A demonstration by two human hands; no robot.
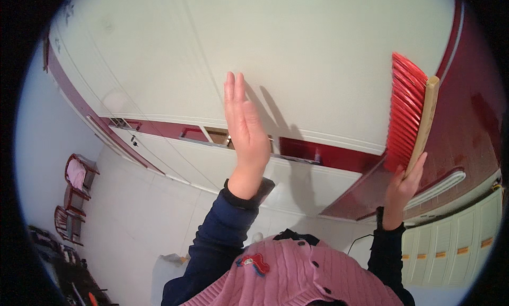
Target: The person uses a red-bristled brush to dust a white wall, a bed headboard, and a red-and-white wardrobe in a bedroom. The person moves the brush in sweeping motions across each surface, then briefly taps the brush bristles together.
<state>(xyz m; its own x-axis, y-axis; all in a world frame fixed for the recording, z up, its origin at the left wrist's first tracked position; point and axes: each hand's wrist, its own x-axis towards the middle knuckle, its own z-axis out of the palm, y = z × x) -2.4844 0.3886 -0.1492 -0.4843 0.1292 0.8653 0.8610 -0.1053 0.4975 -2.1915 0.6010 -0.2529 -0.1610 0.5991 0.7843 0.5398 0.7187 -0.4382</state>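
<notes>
My left hand [247, 141] is raised flat in front of a large white cabinet panel [318, 59], fingers extended and holding nothing. Its shadow falls on the panel to the right of it, offset from the fingers. At the right, my right hand [406, 188] grips the lower end of a wooden-handled brush [427, 119]. The brush's red bristles [405, 111] point left, towards the white panel, and its handle stands nearly upright in the view. Whether the bristles touch the panel cannot be told.
Below the panel runs a row of maroon drawer fronts [338, 153] with handles. Keys [134, 141] hang at the lower white door. A maroon side panel [469, 119] stands at the right. Wooden chairs [75, 198], one bearing pink cloth [75, 174], stand far left on the pale tiled floor [127, 214].
</notes>
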